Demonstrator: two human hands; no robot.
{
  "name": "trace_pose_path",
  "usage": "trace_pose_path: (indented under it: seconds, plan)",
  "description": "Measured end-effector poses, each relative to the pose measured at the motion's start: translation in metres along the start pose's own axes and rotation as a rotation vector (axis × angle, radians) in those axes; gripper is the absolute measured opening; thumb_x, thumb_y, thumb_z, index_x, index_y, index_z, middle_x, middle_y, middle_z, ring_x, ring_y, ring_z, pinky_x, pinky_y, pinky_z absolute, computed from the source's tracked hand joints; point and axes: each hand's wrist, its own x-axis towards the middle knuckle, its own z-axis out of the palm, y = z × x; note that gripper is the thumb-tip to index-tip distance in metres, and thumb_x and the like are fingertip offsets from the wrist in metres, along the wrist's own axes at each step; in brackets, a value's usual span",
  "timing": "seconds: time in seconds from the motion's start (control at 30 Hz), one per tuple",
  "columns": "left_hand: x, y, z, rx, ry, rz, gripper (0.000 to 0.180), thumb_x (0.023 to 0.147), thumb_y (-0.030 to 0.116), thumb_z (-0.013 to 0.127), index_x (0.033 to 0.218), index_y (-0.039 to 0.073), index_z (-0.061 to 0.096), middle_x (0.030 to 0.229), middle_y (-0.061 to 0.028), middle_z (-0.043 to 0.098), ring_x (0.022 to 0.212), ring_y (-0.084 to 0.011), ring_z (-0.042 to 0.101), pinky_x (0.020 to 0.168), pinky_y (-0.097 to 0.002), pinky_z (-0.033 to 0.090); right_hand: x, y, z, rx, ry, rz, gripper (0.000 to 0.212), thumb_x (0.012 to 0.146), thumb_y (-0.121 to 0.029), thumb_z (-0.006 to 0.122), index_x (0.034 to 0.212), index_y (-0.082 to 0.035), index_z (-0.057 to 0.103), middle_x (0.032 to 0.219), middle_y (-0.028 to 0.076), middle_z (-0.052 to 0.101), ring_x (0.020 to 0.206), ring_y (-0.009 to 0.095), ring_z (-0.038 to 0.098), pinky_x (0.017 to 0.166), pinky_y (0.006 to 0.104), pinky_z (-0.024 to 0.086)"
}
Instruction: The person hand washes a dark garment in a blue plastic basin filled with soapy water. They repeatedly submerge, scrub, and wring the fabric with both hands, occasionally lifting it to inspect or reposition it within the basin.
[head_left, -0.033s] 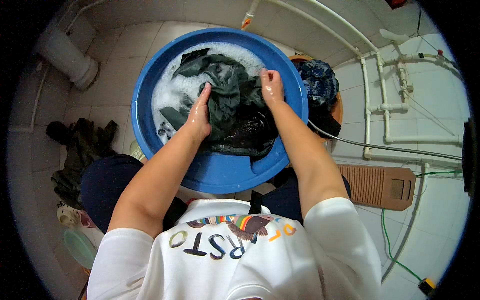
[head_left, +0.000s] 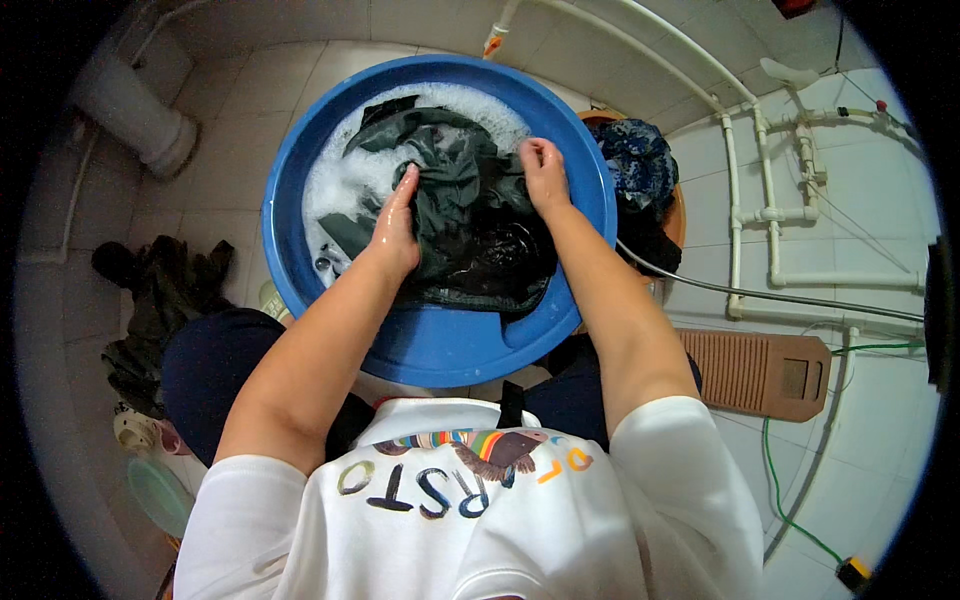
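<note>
A dark green garment point(head_left: 445, 185) lies wet and crumpled in a round blue basin point(head_left: 430, 350). White suds point(head_left: 365, 180) float along its left and far sides. My left hand point(head_left: 398, 228) is at the garment's left side, thumb up along the cloth, with the other fingers mostly hidden; it appears to grip the fabric. On the opposite side, my right hand point(head_left: 544, 178) has its fingers curled at the garment's right edge, closed on the cloth. Near me, the darker part of the fabric sits in the water.
Behind the basin's right side, an orange tub point(head_left: 680, 215) holds dark blue patterned clothing point(head_left: 637, 165). A brown washboard point(head_left: 755, 372) lies at right, below a grey hose point(head_left: 780, 296) and white pipes point(head_left: 735, 200). Dark clothes point(head_left: 165, 300) lie on the floor at left.
The cloth between my hands has shifted slightly and its folds look a little different. Both hands stay in nearly the same place.
</note>
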Motion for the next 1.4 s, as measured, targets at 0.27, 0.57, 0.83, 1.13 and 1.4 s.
trace_pose_path:
  seconds: [0.27, 0.57, 0.83, 1.13, 1.4]
  plan:
    - [0.014, -0.004, -0.012, 0.110, 0.086, 0.246, 0.035, 0.084, 0.015, 0.051, 0.118, 0.014, 0.044, 0.113, -0.0106, 0.049, 0.099, -0.0266, 0.050, 0.082, -0.0427, 0.044, 0.000, 0.097, 0.038, -0.650, -0.669, 0.464, 0.067, 0.076, -0.043, 0.052, 0.129, -0.008, 0.029, 0.123, 0.016, 0.042, 0.115, 0.031, 0.038, 0.093, 0.0420, 0.034]
    - [0.015, -0.004, -0.019, 0.001, -0.110, 0.162, 0.049, 0.077, 0.039, 0.059, 0.116, 0.012, 0.046, 0.118, -0.0073, 0.047, 0.105, -0.0249, 0.047, 0.089, -0.0426, 0.038, -0.047, -0.053, 0.013, -0.312, -0.106, -0.082, 0.035, 0.067, -0.022, 0.060, 0.098, -0.005, 0.056, 0.110, 0.012, 0.050, 0.096, 0.032, 0.050, 0.080, 0.0371, 0.042]
    - [0.007, 0.006, -0.027, 0.038, -0.109, 0.021, 0.035, 0.077, 0.033, 0.053, 0.102, 0.008, 0.055, 0.097, -0.0135, 0.056, 0.093, -0.0246, 0.052, 0.084, -0.0438, 0.042, -0.124, -0.154, 0.037, 0.050, -0.253, -0.850, 0.028, 0.053, -0.020, 0.062, 0.074, -0.005, 0.050, 0.096, 0.010, 0.052, 0.083, 0.029, 0.050, 0.068, 0.0363, 0.044]
    - [0.016, -0.003, -0.031, 0.128, 0.092, 0.078, 0.031, 0.078, 0.028, 0.049, 0.099, 0.006, 0.055, 0.096, -0.0147, 0.056, 0.090, -0.0253, 0.053, 0.081, -0.0433, 0.043, -0.110, -0.142, 0.056, -0.043, -0.149, -0.750, 0.030, 0.057, -0.029, 0.060, 0.075, -0.007, 0.051, 0.073, 0.014, 0.054, 0.067, 0.033, 0.053, 0.057, 0.0401, 0.044]
    - [0.008, -0.003, -0.008, 0.453, 0.335, 0.078, 0.027, 0.079, 0.017, 0.041, 0.095, -0.001, 0.053, 0.091, -0.0160, 0.056, 0.082, -0.0269, 0.056, 0.075, -0.0397, 0.046, -0.070, -0.121, 0.059, -0.228, -0.023, -0.235, 0.031, 0.065, -0.028, 0.055, 0.085, -0.004, 0.052, 0.079, 0.021, 0.058, 0.073, 0.040, 0.055, 0.065, 0.0435, 0.045]
